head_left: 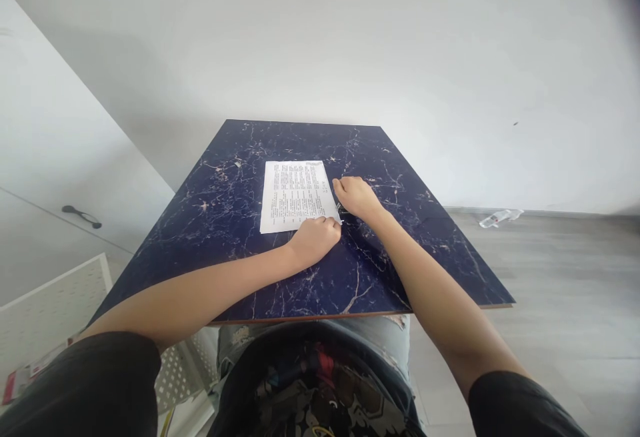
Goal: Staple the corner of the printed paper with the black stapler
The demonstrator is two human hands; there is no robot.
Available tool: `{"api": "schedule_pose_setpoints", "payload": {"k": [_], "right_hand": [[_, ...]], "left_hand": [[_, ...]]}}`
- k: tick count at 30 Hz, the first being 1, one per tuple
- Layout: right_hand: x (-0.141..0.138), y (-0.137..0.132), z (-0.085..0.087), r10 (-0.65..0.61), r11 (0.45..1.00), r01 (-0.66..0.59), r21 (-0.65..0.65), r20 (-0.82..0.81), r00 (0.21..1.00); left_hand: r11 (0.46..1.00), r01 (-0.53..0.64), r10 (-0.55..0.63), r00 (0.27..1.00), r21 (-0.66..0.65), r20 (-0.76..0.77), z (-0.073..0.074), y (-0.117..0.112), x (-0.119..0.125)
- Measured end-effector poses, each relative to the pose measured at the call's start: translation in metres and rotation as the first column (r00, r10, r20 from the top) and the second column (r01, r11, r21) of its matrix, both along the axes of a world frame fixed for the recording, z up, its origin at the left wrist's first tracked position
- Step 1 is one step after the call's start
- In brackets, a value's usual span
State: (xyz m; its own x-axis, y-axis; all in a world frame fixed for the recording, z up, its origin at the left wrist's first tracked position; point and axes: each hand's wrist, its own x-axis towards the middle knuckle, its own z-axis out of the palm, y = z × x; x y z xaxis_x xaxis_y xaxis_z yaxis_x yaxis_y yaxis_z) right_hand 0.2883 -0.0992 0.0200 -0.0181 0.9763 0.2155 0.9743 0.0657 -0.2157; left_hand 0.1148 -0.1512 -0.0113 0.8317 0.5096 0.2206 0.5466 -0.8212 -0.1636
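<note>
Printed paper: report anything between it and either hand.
Nothing visible separates the left hand from the printed paper at its near right corner. Toward the right hand, a small item beside the paper's edge is too unclear to identify.

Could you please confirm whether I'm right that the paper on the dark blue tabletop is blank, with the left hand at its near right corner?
Not quite: the paper is not blank; the head view shows it covered in printed text, too small to read. It does lie on the dark blue tabletop, with the left hand at its near right corner.
</note>
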Motion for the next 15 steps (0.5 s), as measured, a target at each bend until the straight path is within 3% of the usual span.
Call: {"api": "schedule_pose_setpoints", "payload": {"k": [8, 15], "right_hand": [[-0.013, -0.006, 0.005, -0.058, 0.991, 0.070, -0.114, 0.110, 0.992], [-0.016, -0.007, 0.006, -0.015, 0.991, 0.043, -0.125, 0.217, 0.976]], "left_hand": [[1.000, 0.009, -0.009, 1.000, 0.003, 0.025, -0.004, 0.003, 0.000], [1.000, 0.008, -0.008, 1.000, -0.006, 0.031, -0.002, 0.002, 0.000]]}}
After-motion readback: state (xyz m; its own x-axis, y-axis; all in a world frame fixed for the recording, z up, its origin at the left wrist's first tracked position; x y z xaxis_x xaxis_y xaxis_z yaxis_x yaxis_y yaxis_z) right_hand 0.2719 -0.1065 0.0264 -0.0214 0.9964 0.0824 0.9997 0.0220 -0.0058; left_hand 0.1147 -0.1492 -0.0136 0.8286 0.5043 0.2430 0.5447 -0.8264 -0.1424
